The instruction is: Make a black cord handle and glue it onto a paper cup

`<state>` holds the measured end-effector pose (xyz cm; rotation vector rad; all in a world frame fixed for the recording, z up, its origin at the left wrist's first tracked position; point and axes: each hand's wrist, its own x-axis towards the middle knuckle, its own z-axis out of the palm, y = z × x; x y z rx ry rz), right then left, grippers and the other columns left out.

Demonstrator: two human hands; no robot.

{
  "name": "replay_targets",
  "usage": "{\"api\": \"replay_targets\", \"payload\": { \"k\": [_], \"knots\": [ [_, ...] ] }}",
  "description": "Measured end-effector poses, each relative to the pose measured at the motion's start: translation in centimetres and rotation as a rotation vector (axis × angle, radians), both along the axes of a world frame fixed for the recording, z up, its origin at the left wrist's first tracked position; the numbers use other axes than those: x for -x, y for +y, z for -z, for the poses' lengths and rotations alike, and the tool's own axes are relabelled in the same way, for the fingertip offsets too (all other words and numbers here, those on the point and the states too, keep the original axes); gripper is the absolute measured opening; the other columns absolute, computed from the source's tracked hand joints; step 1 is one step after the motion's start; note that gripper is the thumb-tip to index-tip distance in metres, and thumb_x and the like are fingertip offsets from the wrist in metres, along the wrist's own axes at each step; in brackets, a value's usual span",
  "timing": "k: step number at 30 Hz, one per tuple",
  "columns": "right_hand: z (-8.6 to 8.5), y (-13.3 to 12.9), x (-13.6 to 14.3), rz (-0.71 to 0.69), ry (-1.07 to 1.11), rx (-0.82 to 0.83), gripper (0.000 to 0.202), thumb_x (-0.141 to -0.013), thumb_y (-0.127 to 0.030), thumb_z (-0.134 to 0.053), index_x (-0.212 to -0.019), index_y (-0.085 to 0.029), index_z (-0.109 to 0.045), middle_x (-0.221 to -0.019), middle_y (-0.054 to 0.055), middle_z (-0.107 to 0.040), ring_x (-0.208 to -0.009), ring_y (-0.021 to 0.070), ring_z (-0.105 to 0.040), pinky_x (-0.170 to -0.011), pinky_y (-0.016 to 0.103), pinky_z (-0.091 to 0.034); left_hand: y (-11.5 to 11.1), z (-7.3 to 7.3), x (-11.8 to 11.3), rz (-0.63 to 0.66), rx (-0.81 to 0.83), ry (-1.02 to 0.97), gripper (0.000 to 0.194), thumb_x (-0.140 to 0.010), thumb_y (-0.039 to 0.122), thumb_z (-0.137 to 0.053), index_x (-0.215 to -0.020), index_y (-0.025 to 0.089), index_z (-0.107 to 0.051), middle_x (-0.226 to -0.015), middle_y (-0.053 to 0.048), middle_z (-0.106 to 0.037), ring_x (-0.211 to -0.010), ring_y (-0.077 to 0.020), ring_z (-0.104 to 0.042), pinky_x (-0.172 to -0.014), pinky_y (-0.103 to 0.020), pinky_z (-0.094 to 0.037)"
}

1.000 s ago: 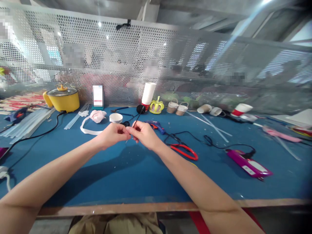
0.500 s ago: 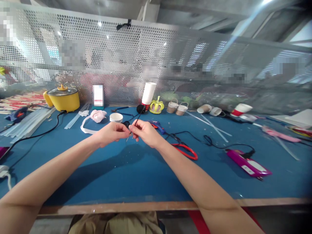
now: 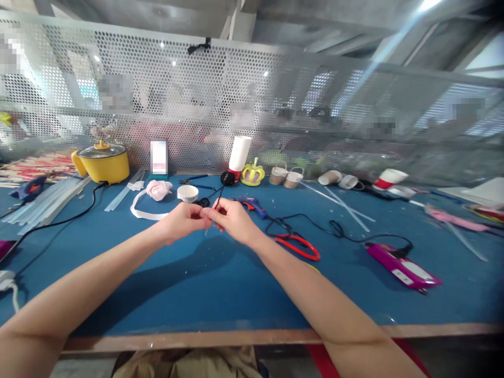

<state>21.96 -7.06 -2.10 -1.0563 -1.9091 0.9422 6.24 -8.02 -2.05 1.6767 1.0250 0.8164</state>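
My left hand (image 3: pixel 185 220) and my right hand (image 3: pixel 236 220) meet above the middle of the blue table, fingertips pinched together. A thin black cord (image 3: pixel 219 197) runs down from a round black ball (image 3: pixel 227 178) into the fingers of my right hand. What my left fingers pinch is mostly covered, and a short thin pale end pokes out below them. Just behind my hands are a roll of white tape (image 3: pixel 188 193) and a blue glue gun (image 3: pixel 254 207). Left of them a pale pink fabric rose (image 3: pixel 159 190) lies with a white ribbon (image 3: pixel 147 214).
Red loop handles (image 3: pixel 301 252) lie beside my right forearm. Farther right is a purple power strip (image 3: pixel 401 268) with a black cable. A yellow crown (image 3: pixel 252 173), stacked paper cups (image 3: pixel 240 151) and little baskets (image 3: pixel 279 176) line the back. A yellow pot (image 3: pixel 104 164) and clear glue sticks (image 3: pixel 51 202) are at left.
Both hands have dropped slightly in the picture and drawn closer, so their fingertips now overlap. The black cord still leads into my right fingers. The other table items stay put.
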Motion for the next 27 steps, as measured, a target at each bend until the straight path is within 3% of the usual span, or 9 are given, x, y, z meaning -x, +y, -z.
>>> {"api": "replay_targets", "payload": {
  "k": [7,15,19,22,27],
  "knots": [
    [-0.6,0.0,-0.4,-0.21,0.138,0.144,0.036,-0.07,-0.051,-0.059,-0.072,-0.016,-0.049,-0.057,-0.004,-0.053,-0.045,0.0067,-0.048,-0.042,0.02,-0.04,-0.1,-0.5,0.0,0.099,0.108,-0.109,0.024,-0.063,0.034,-0.063,-0.068,0.01,-0.059,-0.057,0.002,-0.05,-0.047,-0.0041,-0.033,-0.042,-0.019,-0.023],
    [0.1,0.5,-0.3,-0.067,0.024,0.041,0.035,-0.073,-0.05,-0.057,-0.068,-0.017,-0.046,-0.049,-0.005,-0.049,-0.04,0.0069,-0.045,-0.04,0.019,-0.036,0.5,0.5,0.0,-0.027,-0.16,0.084,0.016,-0.065,0.026,-0.058,-0.058,0.013,-0.052,-0.051,0.004,-0.046,-0.048,-0.0063,-0.037,-0.046,-0.02,-0.026],
    [0.3,0.5,-0.1,-0.03,0.014,0.05,0.034,-0.073,-0.048,-0.058,-0.067,-0.017,-0.045,-0.047,-0.006,-0.048,-0.039,0.0067,-0.044,-0.04,0.019,-0.035,0.4,0.5,-0.1,-0.032,-0.214,0.127,0.015,-0.067,0.025,-0.055,-0.058,0.014,-0.05,-0.052,0.004,-0.047,-0.049,-0.007,-0.038,-0.046,-0.021,-0.027],
    [0.1,0.3,0.0,-0.04,0.059,0.102,0.033,-0.072,-0.046,-0.06,-0.068,-0.016,-0.046,-0.049,-0.006,-0.048,-0.041,0.0065,-0.045,-0.041,0.019,-0.037,0.3,0.2,0.0,-0.007,-0.137,0.074,0.015,-0.066,0.025,-0.056,-0.059,0.014,-0.05,-0.053,0.004,-0.046,-0.049,-0.0065,-0.036,-0.046,-0.021,-0.027],
    [-0.3,0.4,-0.4,-0.234,0.194,0.226,0.03,-0.074,-0.044,-0.06,-0.078,-0.016,-0.05,-0.06,-0.004,-0.053,-0.048,0.0072,-0.051,-0.044,0.02,-0.043,0.4,-0.3,0.3,0.105,0.118,-0.102,0.02,-0.066,0.03,-0.059,-0.06,0.013,-0.049,-0.054,0.005,-0.044,-0.047,-0.0045,-0.031,-0.044,-0.02,-0.021]
  ]
}}
